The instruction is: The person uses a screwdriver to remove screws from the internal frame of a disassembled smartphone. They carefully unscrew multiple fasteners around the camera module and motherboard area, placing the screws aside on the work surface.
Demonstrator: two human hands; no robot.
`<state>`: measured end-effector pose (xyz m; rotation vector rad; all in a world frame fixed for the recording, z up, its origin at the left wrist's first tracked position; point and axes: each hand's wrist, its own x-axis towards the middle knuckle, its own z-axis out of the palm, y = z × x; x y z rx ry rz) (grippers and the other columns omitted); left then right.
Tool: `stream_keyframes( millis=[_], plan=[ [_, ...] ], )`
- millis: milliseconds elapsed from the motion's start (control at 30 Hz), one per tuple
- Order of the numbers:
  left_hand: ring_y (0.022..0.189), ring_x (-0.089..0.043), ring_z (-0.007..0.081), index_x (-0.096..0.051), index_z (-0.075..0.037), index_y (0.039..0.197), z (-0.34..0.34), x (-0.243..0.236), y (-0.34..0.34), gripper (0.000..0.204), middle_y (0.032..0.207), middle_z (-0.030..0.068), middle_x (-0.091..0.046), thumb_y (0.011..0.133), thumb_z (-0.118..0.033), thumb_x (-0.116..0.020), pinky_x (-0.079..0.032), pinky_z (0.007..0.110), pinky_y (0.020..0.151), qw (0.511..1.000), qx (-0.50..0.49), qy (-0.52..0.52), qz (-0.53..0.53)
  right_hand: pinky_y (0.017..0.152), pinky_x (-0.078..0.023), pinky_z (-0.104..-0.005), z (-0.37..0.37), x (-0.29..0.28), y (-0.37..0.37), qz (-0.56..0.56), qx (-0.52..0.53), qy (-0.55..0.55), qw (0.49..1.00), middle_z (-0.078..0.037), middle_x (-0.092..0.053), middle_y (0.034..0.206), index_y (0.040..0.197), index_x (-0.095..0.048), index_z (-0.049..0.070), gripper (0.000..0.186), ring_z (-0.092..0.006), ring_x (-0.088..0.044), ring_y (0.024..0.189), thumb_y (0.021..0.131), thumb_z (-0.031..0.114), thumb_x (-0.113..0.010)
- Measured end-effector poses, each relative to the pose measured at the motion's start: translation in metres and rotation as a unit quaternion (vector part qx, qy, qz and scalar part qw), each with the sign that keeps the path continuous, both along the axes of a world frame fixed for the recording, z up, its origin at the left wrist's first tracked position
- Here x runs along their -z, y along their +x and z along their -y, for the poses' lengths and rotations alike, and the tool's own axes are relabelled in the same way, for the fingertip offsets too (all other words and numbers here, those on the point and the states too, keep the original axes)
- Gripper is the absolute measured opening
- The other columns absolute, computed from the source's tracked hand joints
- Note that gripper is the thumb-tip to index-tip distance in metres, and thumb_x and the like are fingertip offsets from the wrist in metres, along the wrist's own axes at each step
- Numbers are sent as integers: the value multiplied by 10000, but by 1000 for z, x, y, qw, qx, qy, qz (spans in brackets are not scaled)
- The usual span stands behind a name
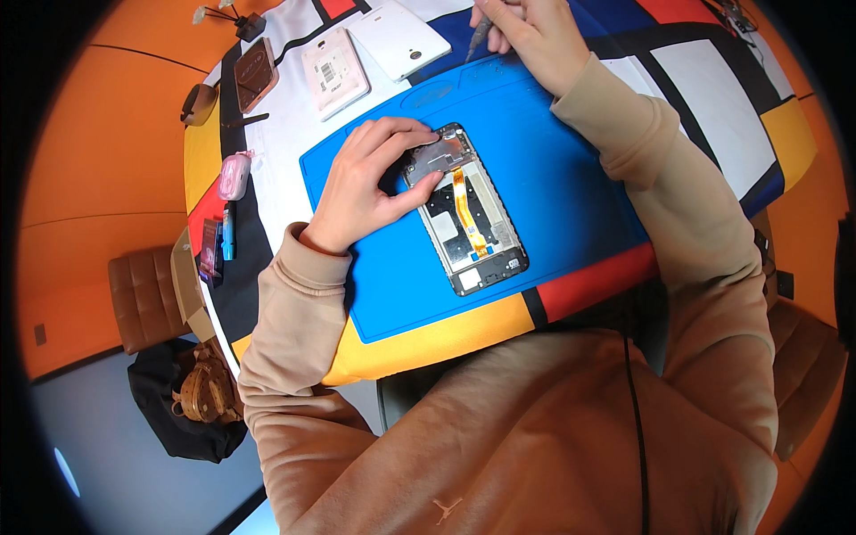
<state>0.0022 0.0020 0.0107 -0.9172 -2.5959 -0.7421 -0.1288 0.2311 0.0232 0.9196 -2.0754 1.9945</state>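
The left hand (366,183) is lowered over the opened phone (493,214), with thumb and fingers spread apart and tips set on its upper part; whether the phone is gripped or only pressed cannot be told. The phone is placed near the middle of the mat (571,218). The right hand (535,40) is raised at the mat's far edge, wrist bent, with thumb and fingers closed on a slim dark tool (481,32), pointed downward.

The phone's upper left edge is covered by the left hand. The right fingers are partly cut off by the frame, and the tool's fine tip is hard to make out.

The mat is laid on a colour-blocked cloth (428,346). Orange walls (107,169) and a brown chair (143,299) are seen beyond the cloth's left edge.
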Motion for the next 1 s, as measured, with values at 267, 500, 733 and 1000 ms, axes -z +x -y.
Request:
stream_keyframes(
  millis=[267,500,733,1000],
  plan=[
    [990,-632,242,-730,-55,1084,-1,-1,0,318,1119,66,-690,813,-204,-804,-515,342,876,1000,-2,-3,-12,718,-574,-299,17,20,12,52,-111,11,992,-114,-670,927,1244,-506,38,209,-166,-695,816,1059,138,-517],
    [966,-640,244,-725,-52,1086,1,1,-1,297,1102,80,-694,840,-209,-782,-515,336,869,1000,-4,13,-8,758,-577,-303,21,28,15,58,-124,21,990,-112,-683,958,1251,-523,37,218,-159,-690,844,1059,141,-522],
    [852,-638,207,-721,-46,1074,3,5,-2,206,1013,86,-701,905,-165,-720,-498,322,812,985,-127,111,39,753,-574,-294,22,29,16,74,-123,9,990,-102,-685,958,1249,-530,43,218,-157,-690,836,1056,144,-534],
    [786,-626,193,-738,-59,1007,4,7,-3,166,943,68,-703,870,-150,-763,-490,311,778,975,-175,134,33,754,-591,-304,23,30,16,163,-172,-82,968,-152,-702,971,1251,-506,20,244,-205,-718,841,1056,163,-545]
  ],
)
